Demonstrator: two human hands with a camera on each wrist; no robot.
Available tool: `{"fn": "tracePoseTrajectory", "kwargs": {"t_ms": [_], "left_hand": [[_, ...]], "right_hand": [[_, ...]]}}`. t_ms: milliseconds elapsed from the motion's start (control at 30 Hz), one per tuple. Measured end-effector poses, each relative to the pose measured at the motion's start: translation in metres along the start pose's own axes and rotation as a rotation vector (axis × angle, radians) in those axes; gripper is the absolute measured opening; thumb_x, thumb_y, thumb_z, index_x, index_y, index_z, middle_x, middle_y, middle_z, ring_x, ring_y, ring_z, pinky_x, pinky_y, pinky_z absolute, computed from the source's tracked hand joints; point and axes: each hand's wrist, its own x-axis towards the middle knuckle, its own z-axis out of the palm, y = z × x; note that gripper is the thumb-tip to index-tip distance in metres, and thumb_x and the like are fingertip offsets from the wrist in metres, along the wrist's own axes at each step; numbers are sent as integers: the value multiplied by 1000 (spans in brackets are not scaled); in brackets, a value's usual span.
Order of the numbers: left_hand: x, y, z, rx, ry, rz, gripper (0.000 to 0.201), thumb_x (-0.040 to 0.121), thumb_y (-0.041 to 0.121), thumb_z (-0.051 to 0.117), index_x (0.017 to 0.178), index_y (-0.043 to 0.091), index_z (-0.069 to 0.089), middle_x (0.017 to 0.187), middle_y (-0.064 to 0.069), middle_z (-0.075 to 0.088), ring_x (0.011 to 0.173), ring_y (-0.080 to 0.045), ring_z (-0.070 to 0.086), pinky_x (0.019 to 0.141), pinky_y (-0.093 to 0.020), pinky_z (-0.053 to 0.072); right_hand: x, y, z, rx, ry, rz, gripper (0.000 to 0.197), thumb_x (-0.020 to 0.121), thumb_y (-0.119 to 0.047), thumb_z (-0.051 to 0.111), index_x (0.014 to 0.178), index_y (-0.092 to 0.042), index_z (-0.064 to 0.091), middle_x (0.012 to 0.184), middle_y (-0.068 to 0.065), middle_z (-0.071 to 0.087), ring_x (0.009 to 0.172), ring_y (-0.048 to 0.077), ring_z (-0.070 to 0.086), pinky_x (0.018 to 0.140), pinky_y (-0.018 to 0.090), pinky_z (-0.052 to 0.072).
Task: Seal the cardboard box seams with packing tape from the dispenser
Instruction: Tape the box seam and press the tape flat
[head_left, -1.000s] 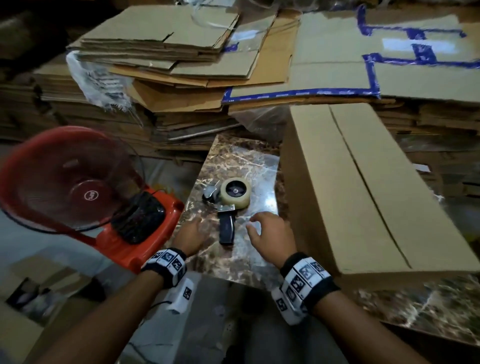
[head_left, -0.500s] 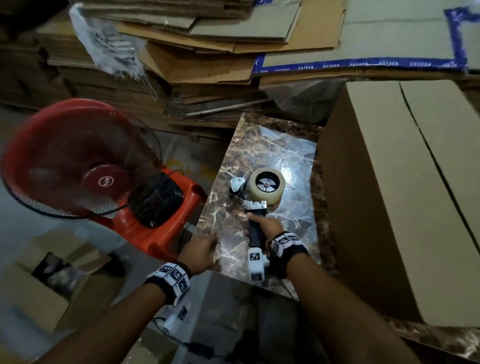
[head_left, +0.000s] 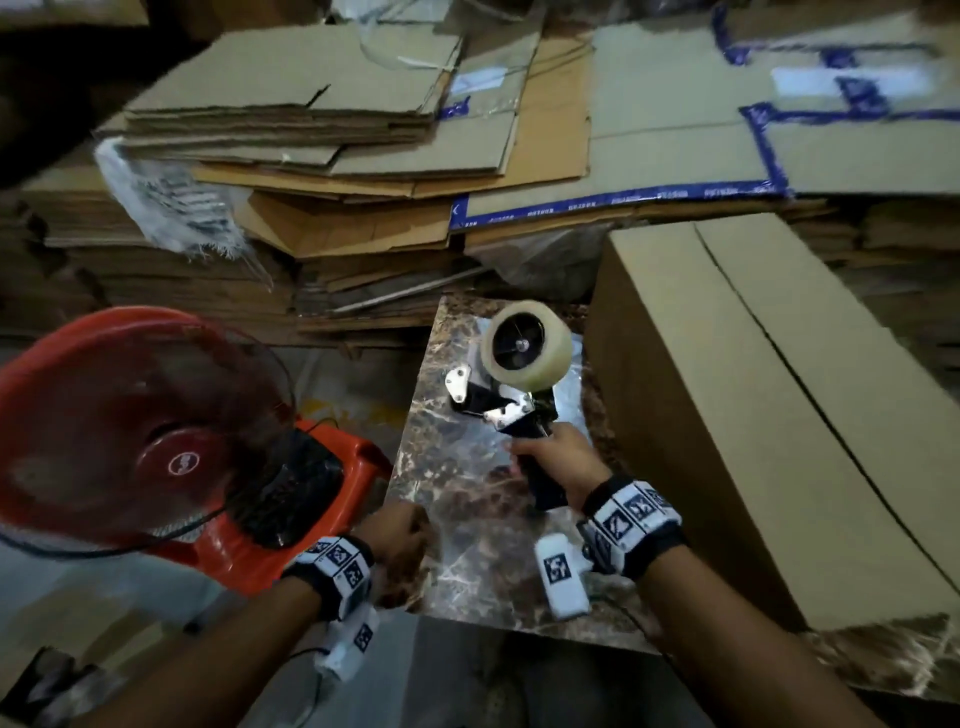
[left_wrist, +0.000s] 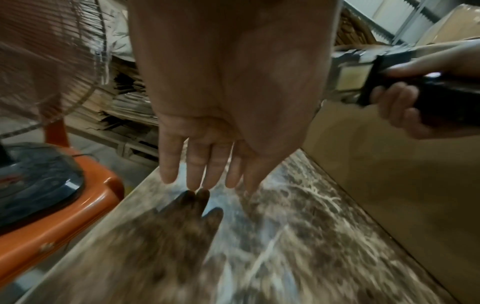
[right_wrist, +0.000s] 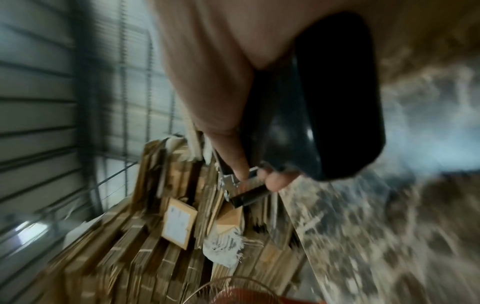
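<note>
A glossy brown marble-patterned tabletop (head_left: 467, 519) stands amid stacks of flattened cardboard sheets (head_left: 311, 135). One tall brown cardboard box (head_left: 779, 441) stands at its right, seam untaped. One black-handled tape dispenser with a clear roll (head_left: 524, 358) is held above the tabletop — the right hand (head_left: 558, 460) grips its handle. The left hand (left_wrist: 207, 160) hovers, fingers straight, at the near left edge. One red fan (head_left: 130, 426) stands left.

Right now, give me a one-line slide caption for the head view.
Right hand grips the tape dispenser above the marble table, beside the untaped cardboard box.
</note>
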Motion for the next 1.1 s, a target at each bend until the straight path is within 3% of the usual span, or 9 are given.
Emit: {"fn": "tracePoseTrajectory", "kwargs": {"t_ms": [67, 200, 333, 467, 633, 767, 833, 967, 1100], "left_hand": [[20, 14, -27, 1, 82, 29, 19, 94, 20, 53, 102, 10, 67, 103, -6, 68, 97, -26, 65, 79, -28, 45], [62, 90, -98, 25, 384, 204, 38, 95, 23, 59, 130, 11, 58, 131, -10, 60, 119, -26, 56, 97, -32, 42], [90, 198, -157, 215, 621, 458, 69, 86, 28, 72, 145, 14, 41, 151, -13, 39, 138, -30, 36, 111, -44, 38], [113, 275, -176, 498, 577, 686, 102, 75, 37, 81, 155, 18, 20, 162, -16, 15, 149, -33, 14, 118, -50, 26], [131, 309, -147, 721, 361, 644, 104, 78, 60, 69, 157, 23, 12, 165, -10, 8, 151, -28, 6, 121, -50, 12], [117, 315, -112, 695, 520, 610, 85, 80, 65, 61, 149, 28, 27, 154, -9, 30, 141, -29, 27, 113, -52, 26], [107, 317, -100, 715, 599, 593, 78, 76, 69, 59, 138, 28, 36, 139, -7, 43, 128, -28, 39, 104, -52, 34], [83, 325, -81, 704, 676, 526, 72, 71, 78, 57, 121, 28, 47, 123, -6, 50, 114, -26, 44, 93, -50, 41], [50, 336, -56, 705, 702, 490, 79, 64, 88, 52, 114, 26, 54, 117, -8, 54, 107, -27, 48, 85, -47, 42]], "right_hand": [[-18, -14, -14, -181, 119, -171, 16, 80, -16, 75, 83, -3, 67, 73, 14, 70, 66, 28, 70, 61, 40, 55], [-62, -33, -45, -429, 487, -322, 23, 81, -33, 75, 76, -14, 63, 68, 0, 64, 65, 19, 60, 52, 27, 41], [-97, -25, -68, -281, 711, -363, 31, 79, -42, 75, 82, -12, 70, 70, -4, 68, 66, 13, 63, 51, 18, 41], [-114, 0, -86, -62, 823, -347, 14, 79, -33, 78, 78, -20, 71, 69, -10, 70, 65, -5, 62, 58, 21, 44], [-124, 30, -114, 114, 948, -352, 7, 77, -15, 78, 76, -14, 70, 71, -1, 72, 69, 13, 66, 65, 28, 50], [-141, 36, -151, 148, 896, -303, 7, 77, -14, 76, 73, -11, 71, 67, 6, 74, 66, 25, 71, 64, 40, 56], [-153, 34, -170, 175, 837, -303, 11, 82, -8, 72, 72, -3, 68, 63, 13, 70, 57, 27, 66, 56, 38, 52], [-178, 28, -201, 156, 741, -316, 16, 86, -3, 67, 84, 13, 65, 66, 19, 65, 54, 22, 61, 50, 29, 47], [-193, 23, -235, -56, 750, -385, 15, 83, -16, 74, 75, -4, 67, 68, 9, 70, 59, 21, 65, 58, 37, 50]]}}
